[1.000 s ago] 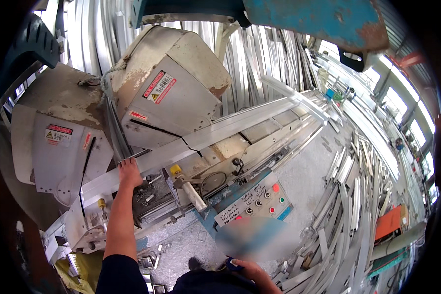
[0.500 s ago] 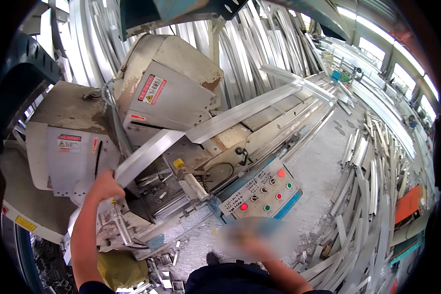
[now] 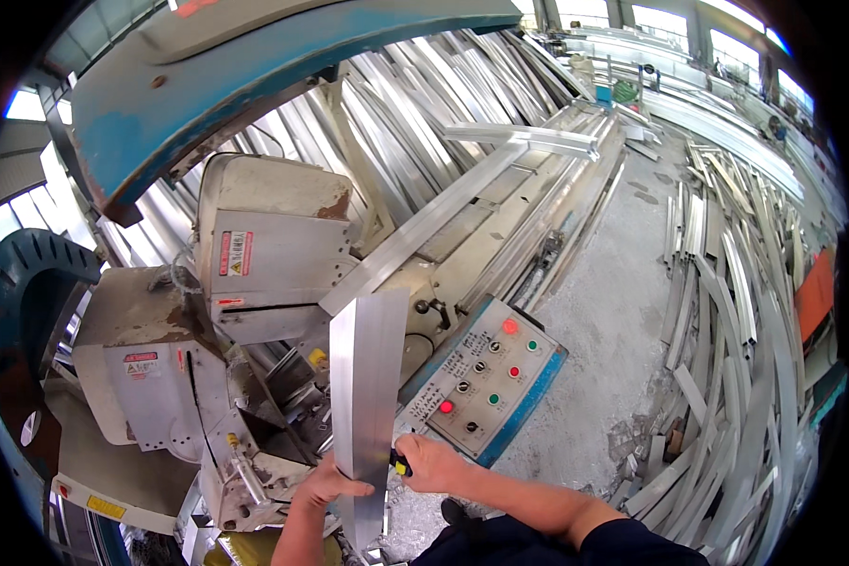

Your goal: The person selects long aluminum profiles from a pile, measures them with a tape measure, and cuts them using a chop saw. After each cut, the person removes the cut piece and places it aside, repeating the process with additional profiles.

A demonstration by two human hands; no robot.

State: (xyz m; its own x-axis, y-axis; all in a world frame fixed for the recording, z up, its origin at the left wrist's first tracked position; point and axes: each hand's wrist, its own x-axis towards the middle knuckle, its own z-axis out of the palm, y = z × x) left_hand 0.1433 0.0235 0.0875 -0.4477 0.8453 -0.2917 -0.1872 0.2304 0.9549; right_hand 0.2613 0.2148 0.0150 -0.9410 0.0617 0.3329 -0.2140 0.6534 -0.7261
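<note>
My left hand (image 3: 325, 486) is closed around the lower part of a cut aluminium profile (image 3: 360, 377), its thumb across the front face. The silvery bar stands nearly upright in front of me, its angled upper end in front of the saw. On the profile's right side, my right hand (image 3: 431, 464) grips a small black-and-yellow tool (image 3: 401, 463) against or close to its edge; the fingers hide most of the tool. Behind the bar, a long aluminium profile (image 3: 443, 222) lies along the machine bed, its near end by the saw's housing (image 3: 283, 283).
A control box (image 3: 486, 377) with coloured buttons and knobs stands just beyond my right hand. A second saw housing (image 3: 151, 368) is at the left. Aluminium offcuts (image 3: 717, 377) are heaped on the floor at right. Long profiles (image 3: 415, 104) lean behind the machine.
The profile has come away from the saw and swung upright before me in my left hand. My right hand, blurred before, has moved up beside it. The view has shifted.
</note>
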